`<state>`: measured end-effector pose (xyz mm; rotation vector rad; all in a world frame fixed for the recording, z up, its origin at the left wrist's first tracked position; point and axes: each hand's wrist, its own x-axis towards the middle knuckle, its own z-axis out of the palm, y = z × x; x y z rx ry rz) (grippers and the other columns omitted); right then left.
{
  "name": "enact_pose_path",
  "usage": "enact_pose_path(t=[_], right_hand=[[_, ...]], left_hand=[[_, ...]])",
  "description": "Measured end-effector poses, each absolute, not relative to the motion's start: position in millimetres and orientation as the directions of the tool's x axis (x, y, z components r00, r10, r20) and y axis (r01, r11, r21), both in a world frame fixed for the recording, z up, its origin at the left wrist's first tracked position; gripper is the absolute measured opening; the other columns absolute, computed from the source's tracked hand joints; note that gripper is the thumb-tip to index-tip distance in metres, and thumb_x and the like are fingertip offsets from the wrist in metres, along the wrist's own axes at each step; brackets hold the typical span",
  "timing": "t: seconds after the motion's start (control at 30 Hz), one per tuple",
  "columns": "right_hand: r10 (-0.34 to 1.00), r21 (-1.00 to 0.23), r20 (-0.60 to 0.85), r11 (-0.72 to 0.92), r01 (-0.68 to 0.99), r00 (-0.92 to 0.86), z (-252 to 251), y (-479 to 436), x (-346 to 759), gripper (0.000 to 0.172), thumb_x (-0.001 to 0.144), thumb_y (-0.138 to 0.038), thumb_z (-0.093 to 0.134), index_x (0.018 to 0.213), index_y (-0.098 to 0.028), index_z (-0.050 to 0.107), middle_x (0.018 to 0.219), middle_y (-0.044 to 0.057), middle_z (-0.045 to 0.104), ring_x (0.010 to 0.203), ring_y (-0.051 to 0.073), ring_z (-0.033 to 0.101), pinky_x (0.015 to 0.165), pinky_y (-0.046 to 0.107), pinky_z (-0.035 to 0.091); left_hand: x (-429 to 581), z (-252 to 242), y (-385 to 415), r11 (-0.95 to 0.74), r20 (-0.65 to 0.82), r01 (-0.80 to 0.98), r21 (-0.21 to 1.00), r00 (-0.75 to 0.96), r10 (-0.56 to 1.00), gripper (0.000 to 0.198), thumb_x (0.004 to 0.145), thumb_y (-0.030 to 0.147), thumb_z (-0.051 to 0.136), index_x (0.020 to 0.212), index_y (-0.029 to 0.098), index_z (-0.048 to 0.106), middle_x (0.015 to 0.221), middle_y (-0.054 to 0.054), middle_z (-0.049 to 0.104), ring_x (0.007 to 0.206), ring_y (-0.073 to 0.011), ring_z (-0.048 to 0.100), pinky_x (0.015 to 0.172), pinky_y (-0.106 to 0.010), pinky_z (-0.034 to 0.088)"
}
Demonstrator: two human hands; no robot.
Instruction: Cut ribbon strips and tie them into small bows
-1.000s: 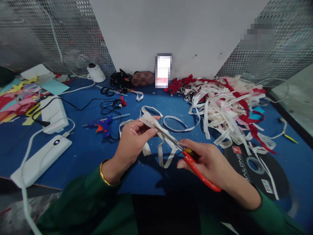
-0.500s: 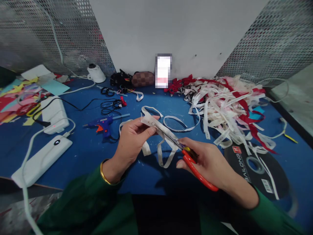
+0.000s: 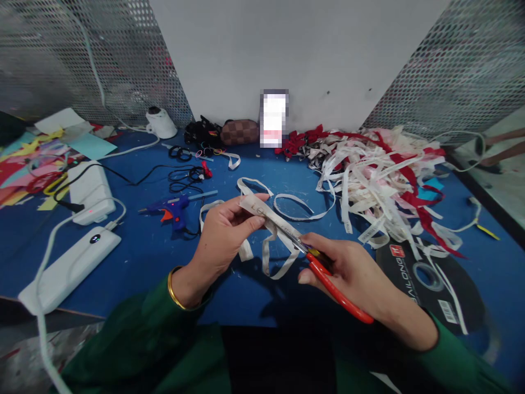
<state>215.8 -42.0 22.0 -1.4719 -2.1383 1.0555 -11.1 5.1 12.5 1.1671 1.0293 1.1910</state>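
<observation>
Between thumb and fingers, my left hand [image 3: 223, 235] pinches a white printed ribbon [image 3: 259, 207] above the middle of the table. My right hand [image 3: 348, 273] is wrapped round the red handles of a pair of scissors [image 3: 340, 295]. Their metal blades lie along the ribbon and point at my left thumb; whether they are fully closed I cannot tell. Ribbon loops hang below the blades, and a thin white ribbon [image 3: 301, 216] curls on the blue table behind my hands. A blue glue gun [image 3: 174, 210] lies left of my left hand.
On the right a heap of white and red ribbons [image 3: 377, 180] spreads beside a black ribbon spool [image 3: 426, 284]. A phone [image 3: 274, 117] leans on the back panel near a checkered pouch [image 3: 240, 132]. At left are a white power bank [image 3: 74, 268], a power strip [image 3: 91, 191] and cables.
The ribbon in my left hand has turned slightly, showing more of its print. My right hand and the scissors have shifted a little to the right, with the handles slightly wider apart.
</observation>
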Motion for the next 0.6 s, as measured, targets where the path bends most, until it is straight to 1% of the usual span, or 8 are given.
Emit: enact_pose_path(t=[0.17,0.4,0.5,0.6], right_hand=[[0.907,-0.737,-0.108,0.201,0.645,-0.406,19.9,-41.8,216.6,0.047,0.085,-0.063,0.062,0.104,-0.020,0.066,0.066,0.000,0.063,0.056,0.013,0.053,0.051,0.023,0.036],[0.908,-0.738,-0.093,0.213,0.641,-0.408,17.3,-41.9,217.2,0.045,0.085,-0.061,0.063,0.105,-0.021,0.066,0.072,0.001,0.067,0.060,0.014,0.058,0.053,0.022,0.038],[0.912,-0.724,-0.083,0.221,0.653,-0.401,16.1,-41.5,217.5,0.045,0.085,-0.061,0.063,0.106,-0.021,0.066,0.071,0.000,0.067,0.059,0.014,0.057,0.052,0.022,0.038],[0.916,-0.706,-0.075,0.230,0.670,-0.394,15.6,-41.0,217.1,0.045,0.084,-0.060,0.064,0.106,-0.021,0.066,0.070,0.000,0.067,0.057,0.013,0.057,0.050,0.023,0.036]], left_hand=[[-10.4,14.5,5.9,-0.009,0.020,-0.115,0.993,0.099,0.995,0.033,0.073,0.021,0.079,0.107,0.019,0.077,0.091,-0.004,0.077,0.081,-0.0183,0.071,0.080,-0.034,0.061],[-11.0,13.6,6.1,0.002,0.010,-0.126,0.992,0.100,0.995,0.034,0.074,0.026,0.079,0.107,0.019,0.076,0.094,-0.005,0.076,0.082,-0.0181,0.070,0.078,-0.033,0.060],[-12.5,12.6,6.7,0.000,0.011,-0.133,0.991,0.086,0.996,0.033,0.077,0.029,0.077,0.108,0.019,0.076,0.093,-0.005,0.075,0.081,-0.0177,0.069,0.078,-0.032,0.059],[-13.9,11.5,7.6,-0.023,0.033,-0.140,0.990,0.073,0.997,0.031,0.078,0.027,0.076,0.108,0.019,0.076,0.092,-0.005,0.075,0.081,-0.0167,0.068,0.078,-0.031,0.059]])
